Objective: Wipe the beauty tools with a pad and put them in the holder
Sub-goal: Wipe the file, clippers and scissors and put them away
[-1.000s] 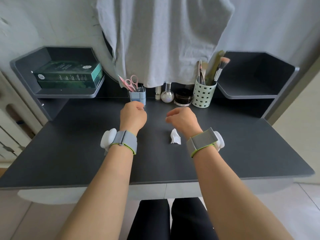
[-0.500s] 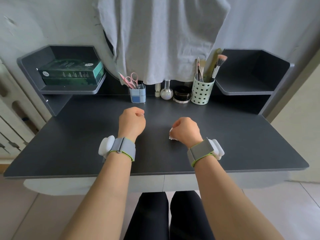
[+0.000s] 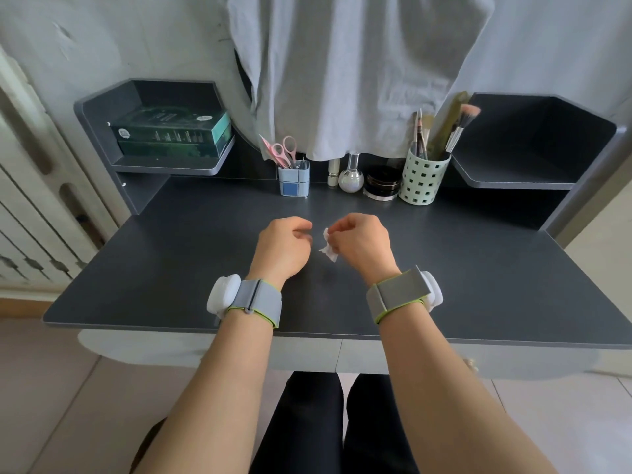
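Note:
My right hand (image 3: 359,246) pinches a small crumpled white pad (image 3: 329,247) just above the middle of the dark desk (image 3: 171,268). My left hand (image 3: 282,248) hovers beside it with fingers curled and nothing in them. At the back of the desk stands a small blue holder (image 3: 294,182) with pink scissors (image 3: 285,152) and thin metal tools sticking out. To the right is a pale green perforated cup (image 3: 422,179) holding makeup brushes (image 3: 460,130) and other tools.
Between the two holders stand a slim tube (image 3: 332,172), a round glass bottle (image 3: 351,177) and a black jar (image 3: 381,184). Green boxes (image 3: 171,135) lie on the left shelf. A grey cloth (image 3: 342,70) hangs over the back. The right shelf (image 3: 519,172) is bare.
My right hand dropped onto the white pad lying on the desk, picked it up and lifted it. My left hand drew back from the blue holder toward the pad.

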{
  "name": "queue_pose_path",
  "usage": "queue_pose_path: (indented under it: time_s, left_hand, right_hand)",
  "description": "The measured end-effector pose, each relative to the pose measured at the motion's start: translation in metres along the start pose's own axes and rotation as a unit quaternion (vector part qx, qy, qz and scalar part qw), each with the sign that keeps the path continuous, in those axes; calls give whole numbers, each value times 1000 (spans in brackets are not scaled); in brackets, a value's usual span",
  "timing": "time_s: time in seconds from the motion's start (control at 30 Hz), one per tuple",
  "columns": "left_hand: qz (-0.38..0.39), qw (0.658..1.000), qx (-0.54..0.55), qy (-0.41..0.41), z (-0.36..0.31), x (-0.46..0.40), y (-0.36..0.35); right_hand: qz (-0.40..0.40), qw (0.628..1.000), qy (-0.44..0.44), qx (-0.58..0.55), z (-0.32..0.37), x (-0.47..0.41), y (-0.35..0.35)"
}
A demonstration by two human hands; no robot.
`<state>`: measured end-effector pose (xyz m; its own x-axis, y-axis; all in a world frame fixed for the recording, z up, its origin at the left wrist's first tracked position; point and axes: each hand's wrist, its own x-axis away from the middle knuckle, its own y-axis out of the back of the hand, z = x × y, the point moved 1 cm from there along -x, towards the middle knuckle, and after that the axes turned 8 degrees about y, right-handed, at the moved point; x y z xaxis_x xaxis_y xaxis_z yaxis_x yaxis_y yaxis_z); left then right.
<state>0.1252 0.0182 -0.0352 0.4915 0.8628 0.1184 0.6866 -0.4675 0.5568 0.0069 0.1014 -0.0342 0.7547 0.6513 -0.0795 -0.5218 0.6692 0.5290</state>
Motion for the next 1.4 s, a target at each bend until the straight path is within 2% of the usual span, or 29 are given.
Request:
queue_pose_path:
  time_s: [0.4,0.6,0.87,1.07,1.4]
  left_hand:
    - [9,999,49,-18,10,10,15]
    - [-36,995,95,-19,25,20,32]
    - [-60,992,115,-6,40,39,46]
    - [-75,990,116,22,50,56,55]
    - [-118,979,148,73,94,89,88]
  right_hand:
    - [49,997,32,-42,22,10,-27]
    - [68,993,62,-68,34,22,-40]
    - [92,990,91,-59,41,43,-51]
    - [92,989,111,-31,45,60,-51]
    - [76,972,203,91,66,103,-76]
